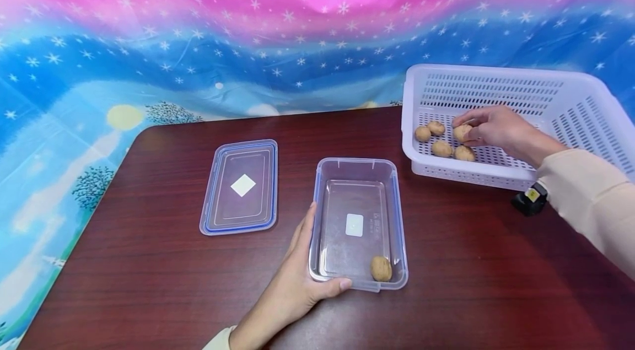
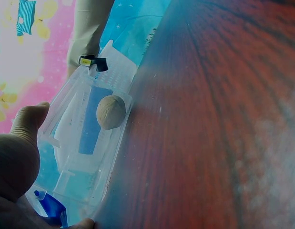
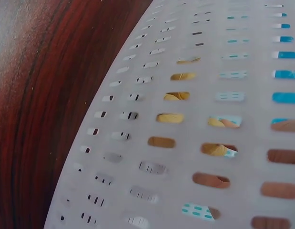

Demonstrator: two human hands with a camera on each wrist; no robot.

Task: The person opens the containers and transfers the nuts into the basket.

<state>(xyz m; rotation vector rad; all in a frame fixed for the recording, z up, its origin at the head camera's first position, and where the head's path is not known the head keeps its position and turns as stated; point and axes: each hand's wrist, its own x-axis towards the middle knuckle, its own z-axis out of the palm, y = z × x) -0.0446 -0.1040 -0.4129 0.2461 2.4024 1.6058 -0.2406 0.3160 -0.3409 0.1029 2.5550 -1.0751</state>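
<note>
A clear plastic container (image 1: 342, 253) stands uncovered on the table, with one walnut (image 1: 381, 269) in its near right corner. My left hand (image 1: 297, 278) grips its near left corner, fingers along the left wall and thumb over the front rim. The left wrist view shows the thumb (image 2: 30, 119) beside the container and the same walnut (image 2: 110, 112) inside. Reaching into the white basket (image 1: 506, 70), my right hand (image 1: 501, 127) pinches a walnut (image 1: 462, 133) between thumb and fingers. Several other walnuts (image 1: 441, 149) lie close by on the basket floor. Through the basket's slots, the right wrist view gives only glimpses of fingers (image 3: 280, 190) and walnut.
A clear lid (image 1: 243, 209) with a blue seal lies flat on the dark red table (image 1: 163, 195), left of the container. The basket stands at the back right. Behind the table hangs a pink and blue patterned cloth (image 1: 297, 25). A small black device (image 1: 531, 201) sits at my right wrist.
</note>
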